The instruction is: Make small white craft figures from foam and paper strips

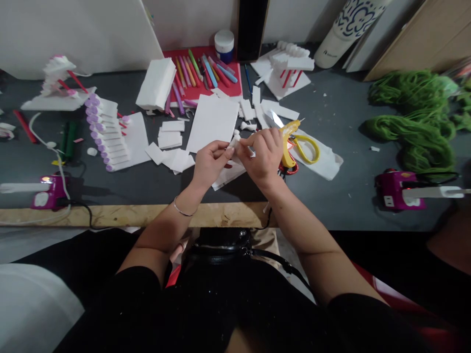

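My left hand (211, 164) and my right hand (264, 153) meet over the table, both closed with fingertips pinching one small white piece (234, 140) whose kind I cannot make out. A yellow glue gun (288, 143) lies just beyond my right hand, partly hidden by it. Beside it are scissors with a yellow handle (309, 149), their blades showing above my knuckles. Behind my hands is a flat white sheet (212, 121). A small white knotted-looking bit (248, 127) lies near my fingertips. Cut white rectangles (171, 140) are to the left of my left hand.
Left stands a stepped white model with lilac ends (106, 132); another model on red posts (292, 63) stands at the back. Colored markers (200, 71) lie on a red sheet. A white bottle (346, 34), green yarn (412, 120) and purple power sockets (399, 189) are to the right.
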### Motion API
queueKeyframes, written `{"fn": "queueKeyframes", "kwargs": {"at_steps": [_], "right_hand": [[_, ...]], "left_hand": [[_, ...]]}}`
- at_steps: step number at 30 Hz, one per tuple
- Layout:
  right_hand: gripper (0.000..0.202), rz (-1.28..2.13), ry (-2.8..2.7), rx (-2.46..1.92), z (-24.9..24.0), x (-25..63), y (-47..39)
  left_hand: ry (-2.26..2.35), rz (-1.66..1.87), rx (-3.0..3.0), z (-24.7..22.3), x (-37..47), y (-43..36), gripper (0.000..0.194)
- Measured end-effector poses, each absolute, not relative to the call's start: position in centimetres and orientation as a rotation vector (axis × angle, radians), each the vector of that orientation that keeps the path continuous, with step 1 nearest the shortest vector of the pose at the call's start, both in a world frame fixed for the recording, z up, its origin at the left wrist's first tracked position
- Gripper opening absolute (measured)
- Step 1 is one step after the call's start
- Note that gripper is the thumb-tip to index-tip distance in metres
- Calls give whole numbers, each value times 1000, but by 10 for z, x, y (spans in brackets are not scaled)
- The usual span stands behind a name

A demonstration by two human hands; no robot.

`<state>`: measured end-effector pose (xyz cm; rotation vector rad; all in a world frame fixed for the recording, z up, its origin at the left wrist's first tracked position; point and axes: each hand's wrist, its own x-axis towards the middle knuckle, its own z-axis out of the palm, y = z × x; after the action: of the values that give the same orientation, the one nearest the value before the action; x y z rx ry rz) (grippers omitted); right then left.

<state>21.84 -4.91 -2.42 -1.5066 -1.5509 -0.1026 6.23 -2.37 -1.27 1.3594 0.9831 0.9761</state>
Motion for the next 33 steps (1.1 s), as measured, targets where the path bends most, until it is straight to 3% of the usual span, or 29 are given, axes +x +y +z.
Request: {"fn": "queueKeyframes", "kwargs": {"at_steps": [11,21,33], "right_hand": [[33,93,-1563,-1486,-20,216,-49],[20,32,-1714,-1396,-24,217,-53],[25,-103,-1796,-1253,-24,217,-54]], "left_hand": [[1022,1073,1365,-10,66,-28,23],[1021,1167,1310,-17,65,-24,50],[1034,1216,1406,-17,59,-17,52]]}}
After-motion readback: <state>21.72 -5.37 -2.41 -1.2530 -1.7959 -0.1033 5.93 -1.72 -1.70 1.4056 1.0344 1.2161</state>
